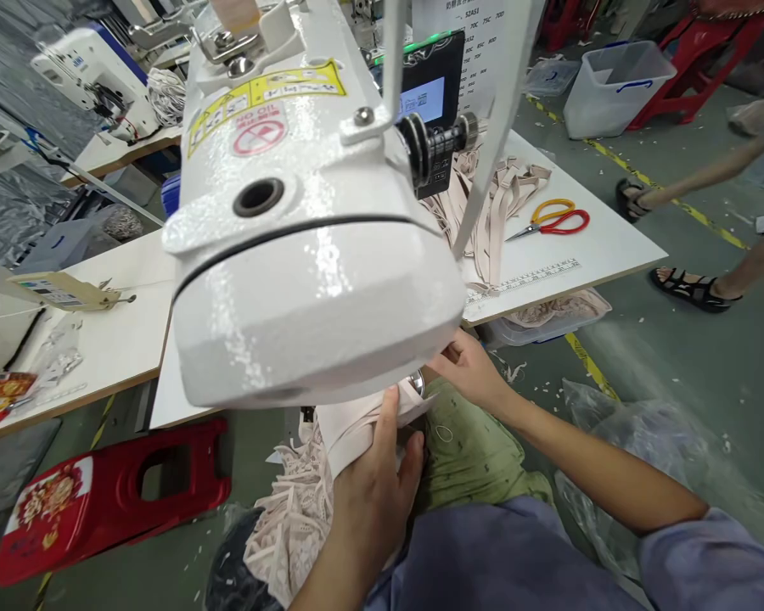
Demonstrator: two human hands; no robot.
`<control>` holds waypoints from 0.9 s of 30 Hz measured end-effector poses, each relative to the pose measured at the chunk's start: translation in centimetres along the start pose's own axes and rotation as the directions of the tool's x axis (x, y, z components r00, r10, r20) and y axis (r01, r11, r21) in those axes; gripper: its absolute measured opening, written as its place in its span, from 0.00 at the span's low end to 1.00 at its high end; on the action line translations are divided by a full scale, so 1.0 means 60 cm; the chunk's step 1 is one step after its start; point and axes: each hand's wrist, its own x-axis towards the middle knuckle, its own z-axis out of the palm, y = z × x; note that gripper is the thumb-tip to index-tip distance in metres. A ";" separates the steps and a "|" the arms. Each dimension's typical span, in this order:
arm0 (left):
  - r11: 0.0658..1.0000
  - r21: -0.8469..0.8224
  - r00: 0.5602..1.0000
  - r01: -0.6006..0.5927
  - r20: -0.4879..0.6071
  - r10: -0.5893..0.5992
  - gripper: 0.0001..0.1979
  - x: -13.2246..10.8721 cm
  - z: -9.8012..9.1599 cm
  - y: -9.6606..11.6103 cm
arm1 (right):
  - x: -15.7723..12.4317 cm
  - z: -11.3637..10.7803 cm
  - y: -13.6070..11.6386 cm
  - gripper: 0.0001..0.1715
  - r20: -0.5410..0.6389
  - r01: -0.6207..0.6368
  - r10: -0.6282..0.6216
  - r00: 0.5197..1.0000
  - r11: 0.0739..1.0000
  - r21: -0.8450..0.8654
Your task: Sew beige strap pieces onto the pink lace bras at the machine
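White sewing machine head (318,314) looms closest, above the bench (611,246). By the bench's front edge, the left hand (375,488) lies on pale fabric (349,431); whether its grip closes, I cannot tell. Fingertips of the right hand (474,369) are hidden, that grip likewise unclear. Scissors (565,223) lie towards the right corner.

Short-sleeved dusty-lavender top (497,560) and green lower garment (468,462) with small dark marks

Reaching forward with bare forearms (589,450), stretching the left hand (375,492) with index finger (388,420) extended and thumb (412,460) apart, and bending the right hand (474,371), fingers partly hidden, near the desk's (617,246) front edge.
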 end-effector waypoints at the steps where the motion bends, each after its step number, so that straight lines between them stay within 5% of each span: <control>1: 1.000 0.001 1.000 -0.001 0.001 0.001 0.29 0.001 0.000 0.001 | -0.004 0.000 0.000 0.20 0.010 -0.003 0.003 1.000 1.000 0.018; 12: 1.000 0.017 1.000 0.018 -0.018 -0.017 0.27 0.005 0.006 0.010 | -0.027 0.003 -0.006 0.12 0.106 0.094 -0.096 0.990 0.995 0.019; 19: 0.993 0.115 0.991 0.006 -0.131 0.010 0.39 -0.006 0.016 0.004 | -0.032 0.005 -0.005 0.10 0.089 0.109 -0.105 0.990 0.994 -0.032; 27: 0.995 0.100 0.997 0.012 -0.081 -0.004 0.41 -0.013 0.026 0.018 | -0.049 0.014 -0.020 0.11 0.024 0.070 -0.068 0.997 0.991 -0.118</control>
